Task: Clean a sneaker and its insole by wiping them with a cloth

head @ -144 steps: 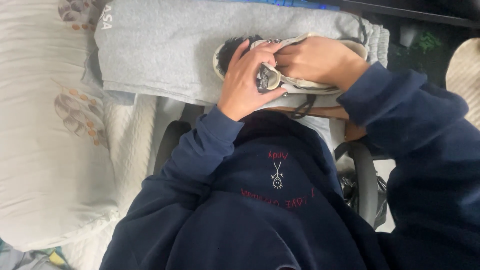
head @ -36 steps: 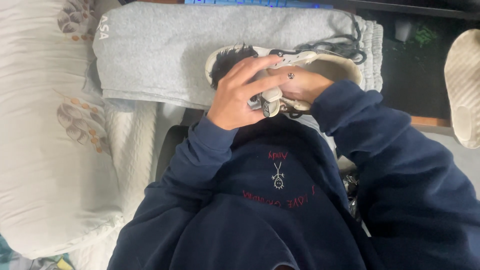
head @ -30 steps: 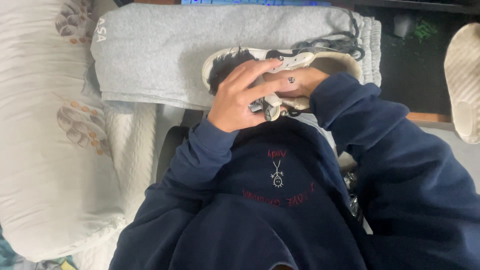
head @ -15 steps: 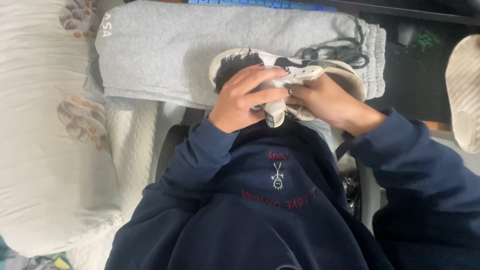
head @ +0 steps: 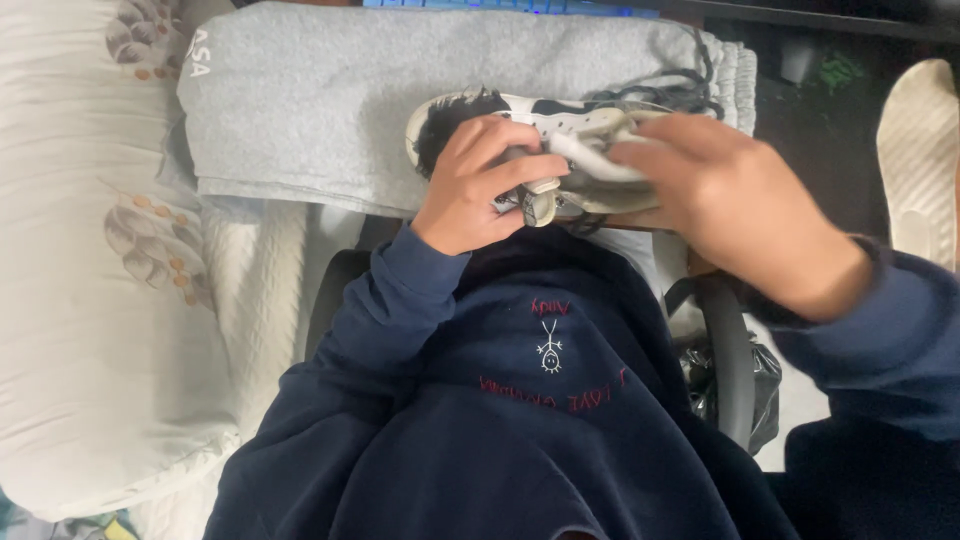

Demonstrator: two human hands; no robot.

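Note:
A white and black sneaker [head: 570,118] lies on its side on folded grey sweatpants [head: 330,100], its dark laces trailing toward the waistband. My left hand [head: 480,185] is closed around the sneaker's front and middle, thumb under the tongue. My right hand [head: 740,215] is blurred and raised over the heel end, fingers spread, with the fingertips just at the shoe's edge. Both arms are in navy sweatshirt sleeves.
A white quilted pillow [head: 90,300] with a leaf print fills the left side. A pale ribbed slipper sole [head: 920,150] stands at the right edge over dark floor. A grey chair armrest [head: 730,360] and a black plastic bag [head: 762,385] sit below my right hand.
My right hand has come off the sneaker's heel side and swung up and to the right, toward the camera. My left hand keeps its grip on the shoe.

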